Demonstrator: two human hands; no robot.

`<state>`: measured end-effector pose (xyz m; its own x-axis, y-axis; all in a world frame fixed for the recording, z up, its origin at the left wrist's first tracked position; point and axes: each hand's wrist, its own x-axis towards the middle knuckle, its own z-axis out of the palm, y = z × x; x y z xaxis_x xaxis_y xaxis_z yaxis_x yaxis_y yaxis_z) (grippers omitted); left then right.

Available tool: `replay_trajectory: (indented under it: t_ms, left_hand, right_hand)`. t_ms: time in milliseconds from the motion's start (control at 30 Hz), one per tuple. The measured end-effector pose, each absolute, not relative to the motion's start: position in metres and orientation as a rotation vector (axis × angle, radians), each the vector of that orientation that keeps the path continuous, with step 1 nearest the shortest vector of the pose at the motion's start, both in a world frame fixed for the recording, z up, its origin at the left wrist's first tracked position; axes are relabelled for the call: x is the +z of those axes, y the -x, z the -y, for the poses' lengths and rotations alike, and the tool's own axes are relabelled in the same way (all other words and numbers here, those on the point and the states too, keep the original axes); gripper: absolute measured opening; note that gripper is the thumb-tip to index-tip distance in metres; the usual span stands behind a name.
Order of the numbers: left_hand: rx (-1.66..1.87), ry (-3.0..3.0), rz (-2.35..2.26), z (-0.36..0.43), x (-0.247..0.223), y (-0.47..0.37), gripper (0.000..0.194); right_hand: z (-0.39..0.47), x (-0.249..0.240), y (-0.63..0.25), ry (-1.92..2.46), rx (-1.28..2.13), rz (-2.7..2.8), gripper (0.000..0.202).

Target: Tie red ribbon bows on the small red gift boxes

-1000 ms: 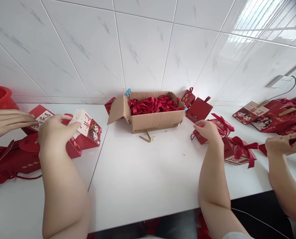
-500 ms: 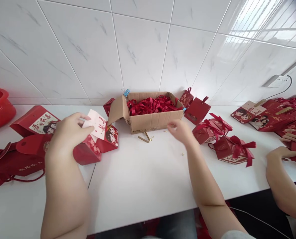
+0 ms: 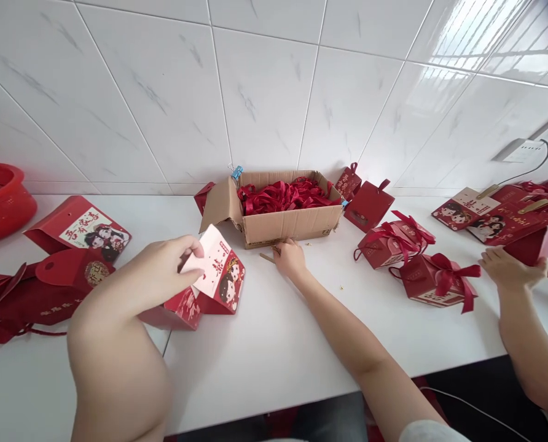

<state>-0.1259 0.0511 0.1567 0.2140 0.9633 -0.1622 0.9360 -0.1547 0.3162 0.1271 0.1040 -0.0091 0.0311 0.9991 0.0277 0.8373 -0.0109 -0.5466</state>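
My left hand pinches the upper edge of a red and white gift box printed with a cartoon couple, which stands tilted on the white table. My right hand is down on the table just in front of a cardboard box full of dark red ribbons. Its fingers are bunched over a thin gold strip, and whatever lies between the fingertips is hidden. Small gold fasteners lie loose to the right of that hand.
Several red gift boxes crowd the left, beside a red basin. Boxes tied with ribbon bows stand at the right. Another person's hand works there near more red boxes. A white power strip is by the tiled wall.
My left hand has brought the gift box to the right and slightly nearer. The right hand has gone left and down onto the gold strips. Another person's hand has shifted at the right.
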Motion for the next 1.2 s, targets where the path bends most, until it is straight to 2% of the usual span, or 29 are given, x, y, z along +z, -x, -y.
replay_trajectory:
  t_ms: [133,267,367,567,633,767,967,1200]
  left_hand:
    - [0.155,-2.306,-1.579,-0.052,0.149,0.11,0.017]
    - [0.238,-2.413,-1.439,-0.057,0.143,0.093,0.012]
    - [0.338,-2.476,-1.436,-0.06,0.139,0.081,0.012]
    - [0.869,-2.626,-1.265,-0.046,0.138,0.06,0.017]
    - [1.049,-2.573,-1.083,-0.036,0.14,0.054,0.014]
    - [1.155,-2.447,-0.797,-0.019,0.143,0.044,0.015]
    - [1.265,-2.395,-0.76,-0.012,0.144,0.038,0.016]
    - [1.272,-2.387,-0.7,-0.014,0.143,0.039,0.019]
  right_hand:
    - [-0.104,0.01,-0.147,1.884,0.628,1.815,0.028]
    - [-0.093,0.052,-0.174,1.798,0.662,1.68,0.018]
    - [-0.071,0.086,-0.186,1.684,0.723,1.617,0.027]
    - [-0.024,0.123,-0.181,1.186,1.162,1.409,0.022]
    - [-0.014,0.129,-0.175,1.094,1.16,1.472,0.018]
    - [-0.004,0.136,-0.164,0.96,1.109,1.64,0.011]
    - [0.004,0.14,-0.156,0.832,1.016,1.781,0.009]
    - [0.012,0.141,-0.151,0.918,0.799,1.854,0.014]
